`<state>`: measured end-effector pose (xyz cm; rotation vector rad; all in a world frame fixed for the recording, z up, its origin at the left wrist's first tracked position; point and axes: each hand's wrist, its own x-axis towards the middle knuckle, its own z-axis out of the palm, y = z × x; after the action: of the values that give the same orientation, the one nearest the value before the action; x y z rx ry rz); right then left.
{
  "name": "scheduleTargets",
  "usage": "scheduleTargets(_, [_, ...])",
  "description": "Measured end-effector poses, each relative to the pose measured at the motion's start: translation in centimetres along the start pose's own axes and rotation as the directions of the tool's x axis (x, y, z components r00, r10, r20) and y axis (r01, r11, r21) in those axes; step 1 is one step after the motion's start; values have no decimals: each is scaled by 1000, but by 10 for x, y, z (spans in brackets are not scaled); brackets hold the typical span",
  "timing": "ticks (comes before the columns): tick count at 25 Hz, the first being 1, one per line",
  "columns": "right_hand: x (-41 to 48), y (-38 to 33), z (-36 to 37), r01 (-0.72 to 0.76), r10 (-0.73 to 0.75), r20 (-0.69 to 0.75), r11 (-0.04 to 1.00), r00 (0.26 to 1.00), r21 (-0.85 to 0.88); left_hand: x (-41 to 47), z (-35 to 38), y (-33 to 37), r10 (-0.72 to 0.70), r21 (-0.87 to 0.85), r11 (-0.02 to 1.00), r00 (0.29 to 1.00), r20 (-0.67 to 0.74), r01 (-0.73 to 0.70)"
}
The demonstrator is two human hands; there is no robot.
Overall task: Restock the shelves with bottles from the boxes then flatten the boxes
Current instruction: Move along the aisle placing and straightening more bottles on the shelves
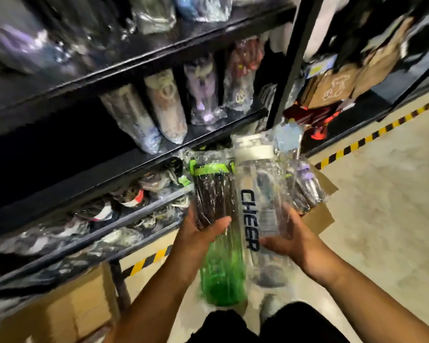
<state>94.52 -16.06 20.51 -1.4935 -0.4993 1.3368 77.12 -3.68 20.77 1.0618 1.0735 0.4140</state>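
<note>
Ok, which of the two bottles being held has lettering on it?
The clear white-lidded bottle in the right hand, printed CHEER down its side. The green-lidded bottle in the left hand shows no lettering.

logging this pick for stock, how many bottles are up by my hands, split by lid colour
green-lidded bottle: 1, in the left hand
white-lidded bottle: 1, in the right hand
purple-lidded bottle: 1, behind them above the cardboard box; whether held, cannot tell
total: 3
</note>
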Motion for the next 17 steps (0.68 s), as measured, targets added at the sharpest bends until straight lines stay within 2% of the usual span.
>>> scheduleTargets(3, [-17,-12,30,39,-26,124,994,992,-105,-59,-24,20,63,-33,997,991,-119,-67])
scheduleTargets(7, [-29,-37,57,140,-44,325,950,945,-279,-117,-40,25,85,-55,992,936,-343,-110])
scheduleTargets(9, [-39,-46,74,165,-39,393,942,919,-291,-140,-50,20,78,-94,988,925,-371,-121])
scheduleTargets(13, [-51,-50,109,151,-4,454,946,891,-286,-169,-74,16,69,-55,995,956,-285,-88])
scheduleTargets(17, [-39,-55,152,112,103,466,905,879,-411,-158,-117,12,9,-57,998,922,-386,-34])
